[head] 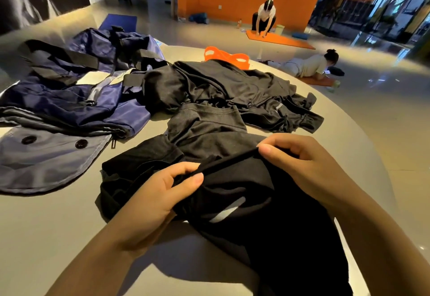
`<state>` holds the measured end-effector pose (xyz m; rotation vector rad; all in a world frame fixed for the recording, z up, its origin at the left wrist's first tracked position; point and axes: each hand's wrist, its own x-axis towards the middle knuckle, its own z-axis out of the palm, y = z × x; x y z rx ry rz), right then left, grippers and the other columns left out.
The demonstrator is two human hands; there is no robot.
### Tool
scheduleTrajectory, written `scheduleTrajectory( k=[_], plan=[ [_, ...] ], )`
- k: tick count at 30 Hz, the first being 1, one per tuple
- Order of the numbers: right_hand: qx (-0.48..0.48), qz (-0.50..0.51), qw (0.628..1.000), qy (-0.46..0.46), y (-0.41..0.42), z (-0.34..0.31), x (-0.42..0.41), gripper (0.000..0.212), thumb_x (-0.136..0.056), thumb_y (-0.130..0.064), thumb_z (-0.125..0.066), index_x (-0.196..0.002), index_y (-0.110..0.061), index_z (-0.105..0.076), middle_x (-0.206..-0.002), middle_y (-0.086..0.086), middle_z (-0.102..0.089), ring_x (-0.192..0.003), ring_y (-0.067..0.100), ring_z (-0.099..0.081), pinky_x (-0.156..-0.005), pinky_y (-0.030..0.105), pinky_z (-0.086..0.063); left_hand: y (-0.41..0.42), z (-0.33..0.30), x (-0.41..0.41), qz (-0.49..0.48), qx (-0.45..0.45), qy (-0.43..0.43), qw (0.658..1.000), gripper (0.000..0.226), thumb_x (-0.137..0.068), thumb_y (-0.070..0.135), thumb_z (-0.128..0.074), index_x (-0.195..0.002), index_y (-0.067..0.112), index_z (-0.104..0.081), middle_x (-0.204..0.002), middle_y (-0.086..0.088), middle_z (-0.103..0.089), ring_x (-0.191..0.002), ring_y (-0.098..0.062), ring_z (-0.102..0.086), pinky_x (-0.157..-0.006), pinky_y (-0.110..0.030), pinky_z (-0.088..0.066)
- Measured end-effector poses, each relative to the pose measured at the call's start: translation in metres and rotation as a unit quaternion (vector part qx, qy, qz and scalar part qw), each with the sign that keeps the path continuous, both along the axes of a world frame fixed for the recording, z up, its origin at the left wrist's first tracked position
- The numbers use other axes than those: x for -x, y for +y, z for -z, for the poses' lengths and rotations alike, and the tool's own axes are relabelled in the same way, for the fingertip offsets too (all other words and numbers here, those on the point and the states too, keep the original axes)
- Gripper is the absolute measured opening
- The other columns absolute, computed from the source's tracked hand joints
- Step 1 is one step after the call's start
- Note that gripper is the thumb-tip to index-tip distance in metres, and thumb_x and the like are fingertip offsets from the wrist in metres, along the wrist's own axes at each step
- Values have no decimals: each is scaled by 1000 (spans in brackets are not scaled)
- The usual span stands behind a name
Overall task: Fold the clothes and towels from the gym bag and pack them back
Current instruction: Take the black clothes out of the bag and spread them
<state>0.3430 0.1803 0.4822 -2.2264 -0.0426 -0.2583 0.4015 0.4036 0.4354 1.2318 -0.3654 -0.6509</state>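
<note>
Head view: crumpled black garment [232,184]

left hand [149,199]: bare, no glove, ring or watch
right hand [300,165]: bare, short plain nails
forearms: uncovered, no sleeve showed up to the frame edge

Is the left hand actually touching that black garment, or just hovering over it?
Touching. The head view shows the left hand with thumb and fingers pinching the edge of the black garment, no gap between them. The right hand pinches the same edge.
</note>
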Motion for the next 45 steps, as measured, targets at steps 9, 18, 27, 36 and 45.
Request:
scheduleTrajectory(
  k=[9,18,27,36,45],
  plan=[
    [253,122,958,-58,11,28,-25,16,-97,-27,-53,-97,-19,-66,-93,1,-66,-84,20,-58,-70,33,-44,4,25,-19,-327,-270,-423,801,46,-82,27,-71,-124,28,-52,-113,4,-55,-97,-10,-57,-82,-22,-44],
    [181,95,977,-60,11,31,13,31,-85,-59,-47,-102,-38,-62,-95,-28,-59,-94,-3,-54,-76,13,-43,-23,54,14,-114,-219,-654,715,40,-89,48,-58,-122,26,-57,-125,3,-58,-122,-16,-51,-103,-48,-37],
    [59,198,969,-137,-19,22,12,20,-92,-23,-58,-82,-40,-62,-78,-21,-64,-81,-4,-59,-67,9,-44,27,45,4,-211,-173,-701,659,11,-87,16,-59,-96,20,-66,-89,0,-70,-100,-16,-61,-98,-48,-39],
    [288,206,932,-72,-26,45,7,30,-93,-35,-55,-117,-18,-60,-106,4,-65,-89,23,-61,-75,35,-51,40,37,-1,-197,-228,-542,785,22,-88,25,-52,-94,15,-72,-103,9,-66,-102,-10,-61,-87,-34,-50],
    [320,56,936,-135,-1,61,17,32,-94,-36,-39,-101,-19,-65,-107,-1,-67,-96,21,-63,-83,38,-51,-2,34,4,-182,-313,-468,807,32,-72,47,-65,-97,27,-66,-94,17,-63,-86,1,-54,-71,-14,-45]
  ],
)
